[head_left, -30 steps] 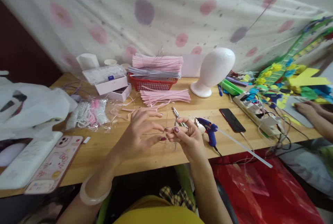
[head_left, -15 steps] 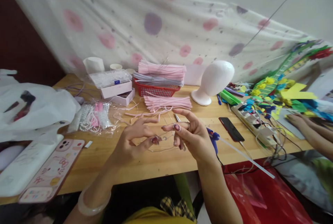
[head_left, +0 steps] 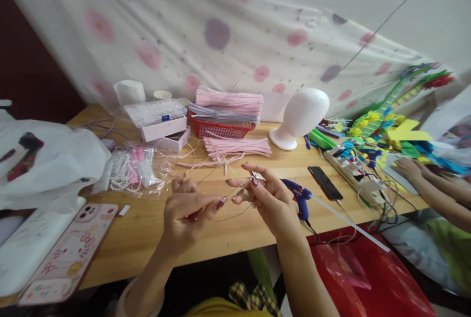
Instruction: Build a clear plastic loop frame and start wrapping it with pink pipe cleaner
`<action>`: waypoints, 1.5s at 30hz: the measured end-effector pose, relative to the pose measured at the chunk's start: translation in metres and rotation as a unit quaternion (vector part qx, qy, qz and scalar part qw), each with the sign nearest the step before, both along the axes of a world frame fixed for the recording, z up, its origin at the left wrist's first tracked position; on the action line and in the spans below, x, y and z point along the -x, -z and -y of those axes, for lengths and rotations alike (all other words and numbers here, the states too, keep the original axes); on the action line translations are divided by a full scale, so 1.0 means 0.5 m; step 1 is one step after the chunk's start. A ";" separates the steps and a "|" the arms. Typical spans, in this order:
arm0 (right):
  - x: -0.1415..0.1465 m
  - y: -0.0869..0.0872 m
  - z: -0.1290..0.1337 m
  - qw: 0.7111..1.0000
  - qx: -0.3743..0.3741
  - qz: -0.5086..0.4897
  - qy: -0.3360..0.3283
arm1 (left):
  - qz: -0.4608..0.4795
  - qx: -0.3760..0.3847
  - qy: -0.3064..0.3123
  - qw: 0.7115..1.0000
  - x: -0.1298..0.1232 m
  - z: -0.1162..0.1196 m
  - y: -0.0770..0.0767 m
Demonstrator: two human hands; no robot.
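A thin wire (head_left: pixel 234 217) loops between my two hands above the table. My left hand (head_left: pixel 187 211) pinches part of it between thumb and forefinger, the other fingers curled in. My right hand (head_left: pixel 270 204) grips the wire near small whitish pieces at its fingertips, which are too small to make out. The fingertips of both hands almost meet. Just beyond them lies a bundle of pink pipe cleaners (head_left: pixel 239 147) with a few loose stems. A blue glue gun (head_left: pixel 300 197) with a long white glue stick lies right of my right hand.
Behind stand a red basket (head_left: pixel 224 131) of pipe cleaners and a white foam head (head_left: pixel 303 113). Bagged beads (head_left: pixel 128 167) and a pink-cased phone (head_left: pixel 69 255) lie left. To the right are a black phone (head_left: pixel 325 183), a power strip (head_left: pixel 349 174) with cables and another person's hands (head_left: pixel 408 167).
My left hand has curled its fingers and turned, its pinch staying close to my right fingertips. My right hand has shifted slightly, and the view has moved a little.
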State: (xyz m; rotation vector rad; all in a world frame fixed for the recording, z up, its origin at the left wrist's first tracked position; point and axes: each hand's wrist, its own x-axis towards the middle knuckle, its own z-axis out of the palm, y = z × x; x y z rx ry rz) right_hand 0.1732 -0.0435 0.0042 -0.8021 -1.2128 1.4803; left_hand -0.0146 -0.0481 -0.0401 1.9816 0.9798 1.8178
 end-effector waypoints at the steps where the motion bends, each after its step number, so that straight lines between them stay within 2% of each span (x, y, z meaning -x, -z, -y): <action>1: -0.003 0.004 0.004 1.000 -0.010 0.011 0.007 | -0.002 0.005 0.002 1.000 0.000 0.000 0.002; 7: -0.019 0.033 0.030 0.984 -0.086 0.137 0.071 | 0.030 0.058 0.015 0.998 -0.006 0.001 0.017; 11: -0.015 0.050 0.038 0.983 -0.079 0.103 0.131 | 0.004 0.060 0.017 0.998 -0.014 0.003 0.018; 16: -0.005 0.045 0.042 0.985 -0.067 0.076 0.138 | -0.074 0.054 -0.007 0.996 -0.018 0.012 0.002; 20: -0.007 0.047 0.040 0.984 -0.064 0.094 0.139 | -0.049 0.088 -0.001 0.995 -0.015 0.020 0.002; 22: -0.021 0.061 0.039 0.972 -0.071 0.131 0.183 | -0.015 0.139 -0.030 0.990 -0.014 0.022 0.010; 25: -0.061 0.101 0.047 0.928 -0.058 0.196 0.312 | 0.014 0.188 -0.071 0.979 -0.017 0.018 0.023; 29: -0.128 0.164 0.084 0.877 0.004 0.241 0.416 | -0.070 0.117 -0.113 0.984 -0.023 0.001 0.016; 31: -0.161 0.192 0.107 0.821 0.031 0.310 0.478 | -0.113 0.081 -0.128 0.982 -0.021 -0.011 -0.005; 34: -0.219 0.228 0.123 0.705 0.084 0.433 0.556 | -0.187 0.055 -0.130 0.972 -0.009 -0.038 -0.057; 35: -0.240 0.238 0.119 0.678 0.086 0.467 0.562 | -0.218 0.053 -0.110 0.968 -0.003 -0.049 -0.078; 37: -0.281 0.252 0.096 0.655 0.050 0.508 0.557 | -0.266 0.067 -0.055 0.960 0.007 -0.076 -0.116; 38: -0.298 0.257 0.079 0.665 0.034 0.518 0.537 | -0.284 0.088 -0.023 0.955 0.010 -0.090 -0.131; 40: -0.324 0.260 0.042 0.723 0.011 0.532 0.441 | -0.309 0.182 0.025 0.933 0.010 -0.119 -0.152; 42: -0.336 0.256 0.014 0.745 0.006 0.540 0.392 | -0.283 0.228 0.047 0.930 0.003 -0.142 -0.159; 45: -0.330 0.229 0.008 0.755 0.004 0.504 0.419 | -0.246 0.240 0.060 0.937 -0.014 -0.160 -0.158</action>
